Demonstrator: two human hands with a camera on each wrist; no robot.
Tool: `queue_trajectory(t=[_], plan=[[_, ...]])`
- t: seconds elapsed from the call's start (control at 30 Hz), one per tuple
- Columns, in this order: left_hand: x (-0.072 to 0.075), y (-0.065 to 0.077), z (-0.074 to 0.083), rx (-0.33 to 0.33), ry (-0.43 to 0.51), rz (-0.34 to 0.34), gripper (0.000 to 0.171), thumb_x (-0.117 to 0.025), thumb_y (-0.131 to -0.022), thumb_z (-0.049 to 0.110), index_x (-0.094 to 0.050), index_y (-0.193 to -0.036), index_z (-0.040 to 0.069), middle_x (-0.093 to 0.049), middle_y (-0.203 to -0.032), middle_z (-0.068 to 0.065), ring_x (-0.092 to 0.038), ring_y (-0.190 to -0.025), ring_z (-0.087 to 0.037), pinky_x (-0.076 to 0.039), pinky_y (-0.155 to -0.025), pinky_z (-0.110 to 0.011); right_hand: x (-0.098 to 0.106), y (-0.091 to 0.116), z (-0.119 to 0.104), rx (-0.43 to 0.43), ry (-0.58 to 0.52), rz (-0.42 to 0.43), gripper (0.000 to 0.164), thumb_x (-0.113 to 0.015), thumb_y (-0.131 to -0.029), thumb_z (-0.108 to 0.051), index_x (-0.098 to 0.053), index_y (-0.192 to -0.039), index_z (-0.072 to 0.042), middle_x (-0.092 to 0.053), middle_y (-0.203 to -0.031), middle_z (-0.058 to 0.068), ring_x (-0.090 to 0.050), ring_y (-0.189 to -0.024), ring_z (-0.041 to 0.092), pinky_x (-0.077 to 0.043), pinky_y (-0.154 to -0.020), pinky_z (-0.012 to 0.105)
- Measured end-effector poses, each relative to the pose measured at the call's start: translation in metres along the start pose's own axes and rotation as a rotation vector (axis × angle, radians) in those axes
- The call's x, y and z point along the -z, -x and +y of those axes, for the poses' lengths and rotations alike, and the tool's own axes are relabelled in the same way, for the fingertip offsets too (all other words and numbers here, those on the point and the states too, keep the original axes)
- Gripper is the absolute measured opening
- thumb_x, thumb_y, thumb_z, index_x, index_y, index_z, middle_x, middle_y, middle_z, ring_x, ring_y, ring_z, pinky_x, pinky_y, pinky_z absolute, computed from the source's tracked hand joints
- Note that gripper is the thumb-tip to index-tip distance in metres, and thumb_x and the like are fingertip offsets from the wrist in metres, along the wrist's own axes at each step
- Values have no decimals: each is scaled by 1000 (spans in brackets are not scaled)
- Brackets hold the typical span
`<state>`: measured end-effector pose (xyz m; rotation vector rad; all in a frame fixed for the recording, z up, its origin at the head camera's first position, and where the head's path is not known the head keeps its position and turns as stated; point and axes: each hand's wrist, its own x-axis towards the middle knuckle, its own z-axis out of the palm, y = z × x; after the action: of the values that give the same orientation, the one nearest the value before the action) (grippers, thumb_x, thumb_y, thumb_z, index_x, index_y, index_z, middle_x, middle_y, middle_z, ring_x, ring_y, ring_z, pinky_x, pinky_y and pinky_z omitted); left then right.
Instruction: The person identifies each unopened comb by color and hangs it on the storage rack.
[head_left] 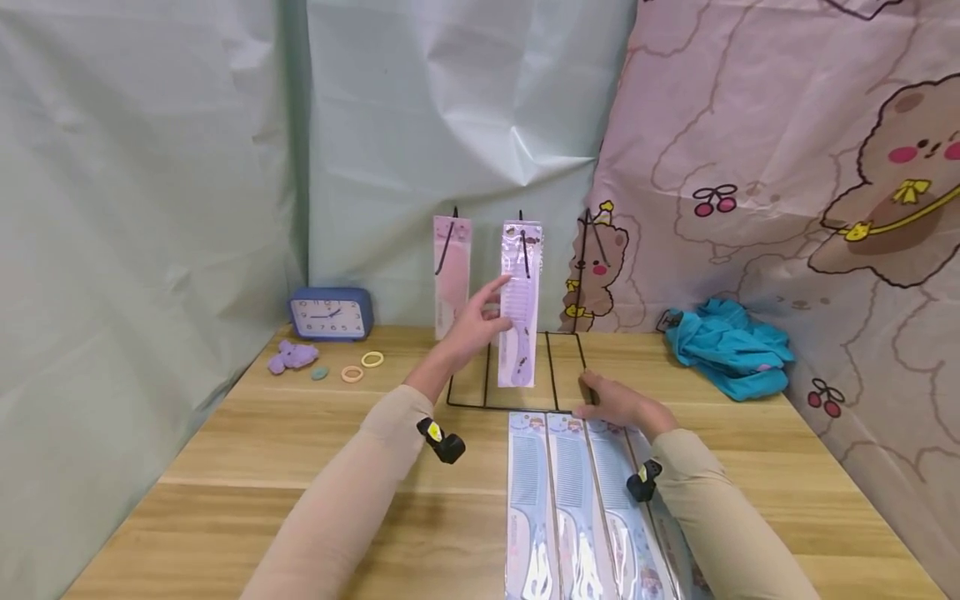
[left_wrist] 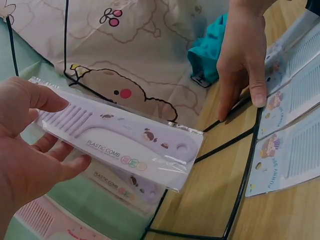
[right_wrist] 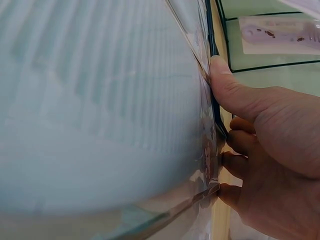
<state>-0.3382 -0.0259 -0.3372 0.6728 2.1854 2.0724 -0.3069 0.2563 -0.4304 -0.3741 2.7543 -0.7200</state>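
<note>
My left hand (head_left: 472,323) is at the edge of a purple comb (head_left: 521,325) in a clear package, which hangs from a middle hook of a black wire rack (head_left: 517,408). In the left wrist view the thumb (left_wrist: 52,100) lies over the package's front and the other fingers curl at its edge, partly hidden. A second packaged purple comb (left_wrist: 135,187) hangs behind it. A packaged pink comb (head_left: 452,283) hangs on the left hook. My right hand (head_left: 618,402) grips the rack's base wire near its front right corner, its thumb (right_wrist: 227,82) against the wire.
Several packaged blue combs (head_left: 572,492) lie in a row before the rack. At the left stand a blue clock (head_left: 331,315), a purple scrunchie-like item (head_left: 292,357) and small rings (head_left: 352,374). Teal cloth (head_left: 731,346) lies at the right. Curtains hang behind.
</note>
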Motion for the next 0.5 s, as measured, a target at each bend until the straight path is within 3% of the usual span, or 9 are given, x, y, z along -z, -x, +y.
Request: queue_trajectory(t=[0.5], plan=[[0,-18,-2,77,-62,34,81,-62,-90,-5,-33,-157,30,-46,-145,-15,-53,-127,-32,-47,-104,-46,1,0,-3,-22,1,-7,84,-67,-96,-37,-21,-158,-2,-21,-161,26,-22,-146,46,-22,-116,59]])
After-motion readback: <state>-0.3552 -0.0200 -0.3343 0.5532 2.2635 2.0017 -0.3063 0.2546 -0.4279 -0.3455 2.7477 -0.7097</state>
